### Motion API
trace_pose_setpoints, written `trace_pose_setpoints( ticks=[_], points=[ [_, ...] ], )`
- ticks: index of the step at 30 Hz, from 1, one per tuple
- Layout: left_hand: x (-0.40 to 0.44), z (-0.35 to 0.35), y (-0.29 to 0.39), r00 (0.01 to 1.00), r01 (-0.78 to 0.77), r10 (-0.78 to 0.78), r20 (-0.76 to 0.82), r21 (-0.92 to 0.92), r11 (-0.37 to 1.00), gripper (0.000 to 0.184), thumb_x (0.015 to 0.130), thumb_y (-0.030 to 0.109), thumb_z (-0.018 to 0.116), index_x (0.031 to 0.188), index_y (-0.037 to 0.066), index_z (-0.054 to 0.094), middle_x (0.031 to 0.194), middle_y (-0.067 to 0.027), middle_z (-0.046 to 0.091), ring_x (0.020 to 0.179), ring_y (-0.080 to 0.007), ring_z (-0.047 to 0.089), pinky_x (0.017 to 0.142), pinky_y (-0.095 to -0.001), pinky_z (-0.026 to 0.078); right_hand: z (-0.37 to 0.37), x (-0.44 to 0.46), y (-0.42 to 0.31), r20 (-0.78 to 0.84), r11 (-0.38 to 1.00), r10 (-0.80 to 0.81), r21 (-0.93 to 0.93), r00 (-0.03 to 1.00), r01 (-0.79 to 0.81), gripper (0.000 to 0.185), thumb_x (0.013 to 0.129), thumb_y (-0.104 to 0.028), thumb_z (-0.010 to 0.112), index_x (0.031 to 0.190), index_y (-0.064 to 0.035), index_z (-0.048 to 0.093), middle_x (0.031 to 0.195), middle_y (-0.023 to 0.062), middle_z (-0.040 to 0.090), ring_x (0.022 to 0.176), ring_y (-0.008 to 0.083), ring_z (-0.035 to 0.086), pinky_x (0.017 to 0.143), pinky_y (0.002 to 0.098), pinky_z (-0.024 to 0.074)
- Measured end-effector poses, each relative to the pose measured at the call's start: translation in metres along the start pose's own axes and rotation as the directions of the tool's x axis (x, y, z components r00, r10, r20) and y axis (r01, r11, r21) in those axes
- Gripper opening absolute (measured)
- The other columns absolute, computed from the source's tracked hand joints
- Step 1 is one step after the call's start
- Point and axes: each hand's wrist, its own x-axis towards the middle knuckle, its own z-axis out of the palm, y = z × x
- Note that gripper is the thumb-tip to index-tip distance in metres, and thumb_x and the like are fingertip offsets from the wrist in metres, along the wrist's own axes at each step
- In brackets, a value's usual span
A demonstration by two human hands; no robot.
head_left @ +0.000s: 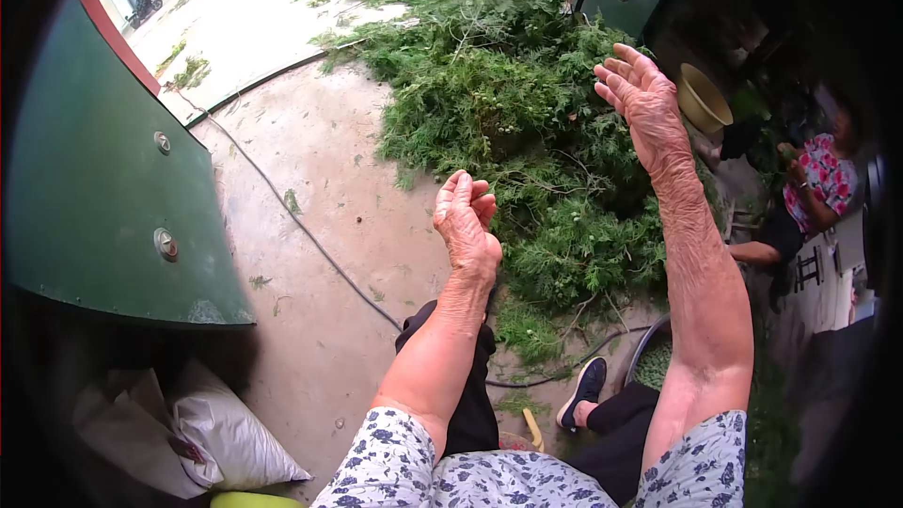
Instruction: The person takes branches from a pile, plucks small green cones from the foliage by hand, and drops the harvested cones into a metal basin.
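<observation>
My left hand [466, 216] is raised over the near left edge of a big pile of green branches [508, 103]. Its fingers are curled in with the thumb against them, and what they hold, if anything, is too small to name. Higher and to the right, my right hand [642, 99] is lifted above the right side of the pile. Its fingers are stretched and apart, with nothing in them. Beside my right foot, partly behind my right forearm, a round tub [651, 357] holds small green pieces. A yellow handle [533, 430] shows between my legs.
A dark cable [301, 226] crosses the concrete floor. Green metal doors [122, 169] stand at left and top right. White sacks [230, 423] lie at lower left. At right, a person in a floral top [828, 179] sits near a yellow basin [703, 99].
</observation>
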Motion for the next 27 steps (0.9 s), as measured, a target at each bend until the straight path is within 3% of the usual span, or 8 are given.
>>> trace_pose_setpoints(
  ticks=[5, 10, 14, 17, 20, 23, 24, 27],
  points=[
    [-0.001, 0.003, -0.013, 0.998, 0.058, -0.057, 0.033, -0.042, 0.997, 0.015, 0.085, 0.018, 0.059, 0.099, 0.011, 0.055, 0.073, -0.0005, 0.06, 0.054, -0.0082, 0.055, 0.049, -0.0211, 0.046, -0.009, -0.053, 0.03, 0.078, 0.964, 0.206, -0.188, 0.975, -0.188, 0.02, 0.084, 0.002, 0.052, 0.102, 0.0031, 0.059, 0.093, 0.0078, 0.062, 0.08, 0.013, 0.062, 0.071, 0.0234, 0.0512],
    [-0.013, 0.01, -0.028, 0.989, 0.109, -0.112, 0.093, 0.027, 0.994, 0.013, 0.084, 0.018, 0.061, 0.094, 0.012, 0.056, 0.071, -0.0007, 0.06, 0.053, -0.0097, 0.055, 0.046, -0.024, 0.047, -0.082, -0.138, 0.114, -0.18, 0.888, 0.318, -0.288, 0.931, -0.359, 0.017, 0.076, 0.003, 0.057, 0.09, -0.0001, 0.065, 0.078, 0.0048, 0.063, 0.06, 0.0094, 0.06, 0.05, 0.0207, 0.0496],
    [-0.012, 0.017, -0.045, 0.969, 0.201, -0.211, 0.13, 0.087, 0.976, 0.012, 0.083, 0.017, 0.062, 0.086, 0.008, 0.057, 0.072, -0.0006, 0.06, 0.055, -0.011, 0.055, 0.052, -0.0266, 0.048, -0.135, -0.223, 0.163, -0.399, 0.708, 0.464, -0.37, 0.791, -0.602, 0.009, 0.076, -0.009, 0.064, 0.082, -0.0015, 0.065, 0.064, 0.0005, 0.06, 0.049, 0.0074, 0.056, 0.045, 0.0196, 0.045],
    [-0.012, 0.027, -0.052, 0.959, 0.173, -0.207, 0.192, 0.18, 0.968, 0.013, 0.082, 0.018, 0.063, 0.088, 0.009, 0.056, 0.072, -0.0021, 0.061, 0.057, -0.0109, 0.056, 0.053, -0.025, 0.048, -0.162, -0.279, 0.197, -0.515, 0.464, 0.585, -0.421, 0.626, -0.78, 0.026, 0.076, -0.027, 0.067, 0.066, -0.0035, 0.064, 0.052, 0.002, 0.056, 0.041, 0.0113, 0.054, 0.042, 0.0238, 0.0432],
    [-0.009, 0.034, -0.061, 0.945, 0.174, -0.226, 0.236, 0.222, 0.959, 0.014, 0.083, 0.017, 0.063, 0.089, 0.006, 0.056, 0.074, -0.0027, 0.061, 0.058, -0.0118, 0.056, 0.055, -0.0265, 0.049, -0.199, -0.336, 0.257, -0.487, 0.296, 0.663, -0.527, 0.569, -0.796, 0.023, 0.082, -0.024, 0.059, 0.075, -0.0032, 0.065, 0.058, 0.003, 0.06, 0.049, 0.0116, 0.058, 0.048, 0.0253, 0.046],
    [-0.002, 0.035, -0.072, 0.909, 0.214, -0.284, 0.306, 0.241, 0.946, 0.014, 0.084, 0.015, 0.061, 0.09, 0.004, 0.056, 0.077, -0.0045, 0.059, 0.063, -0.0134, 0.056, 0.058, -0.0279, 0.048, -0.207, -0.381, 0.293, -0.434, 0.337, 0.823, -0.145, 0.366, -0.93, 0.019, 0.084, -0.019, 0.055, 0.086, -0.0035, 0.065, 0.068, 0.0039, 0.063, 0.055, 0.0123, 0.059, 0.05, 0.0258, 0.047],
    [-0.003, 0.038, -0.075, 0.893, 0.227, -0.308, 0.327, 0.265, 0.937, 0.014, 0.084, 0.015, 0.061, 0.09, 0.004, 0.056, 0.078, -0.0043, 0.06, 0.063, -0.0135, 0.056, 0.059, -0.0282, 0.049, -0.204, -0.381, 0.294, -0.416, 0.27, 0.856, -0.149, 0.308, -0.951, 0.018, 0.085, -0.015, 0.052, 0.094, -0.0035, 0.062, 0.076, 0.0052, 0.063, 0.059, 0.0131, 0.06, 0.05, 0.0258, 0.0475],
    [-0.01, 0.04, -0.078, 0.873, 0.235, -0.346, 0.343, 0.324, 0.916, 0.015, 0.084, 0.015, 0.061, 0.092, 0.003, 0.056, 0.079, -0.0041, 0.06, 0.064, -0.0132, 0.056, 0.062, -0.0286, 0.049, -0.195, -0.391, 0.319, -0.374, 0.296, 0.879, -0.058, 0.296, -0.953, 0.015, 0.084, -0.014, 0.055, 0.09, -0.0048, 0.065, 0.071, 0.0037, 0.063, 0.059, 0.0113, 0.061, 0.045, 0.0249, 0.0478]
  ],
)
